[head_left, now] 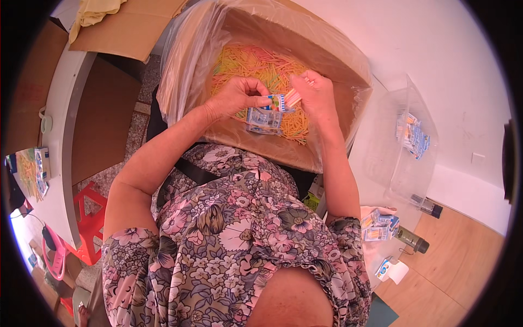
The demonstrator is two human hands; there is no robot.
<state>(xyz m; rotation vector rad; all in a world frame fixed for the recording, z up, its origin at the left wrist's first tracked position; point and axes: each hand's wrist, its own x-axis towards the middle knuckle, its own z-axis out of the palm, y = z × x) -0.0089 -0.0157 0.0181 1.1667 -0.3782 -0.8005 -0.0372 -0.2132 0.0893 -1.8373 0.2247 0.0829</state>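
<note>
My left hand (235,99) pinches a small clear and blue plastic packet (275,102) between thumb and fingers. My right hand (317,97) is closed round a short bundle of thin pink, white and yellowish sticks (293,98). The bundle's lower end meets the packet's right edge; whether it is inside cannot be made out. Just below my left fingers are more clear and blue packets (264,120), which look flat. Under both hands, a large cardboard box (338,82) lined with clear plastic holds a loose heap of thin coloured sticks (256,62).
On the right stands a clear plastic bin (392,169) with several filled packets (414,139). More packets (379,224) lie on a pink cloth near a dark green bottle (411,240). To the left are a white table edge (68,120) and a red stool (87,223).
</note>
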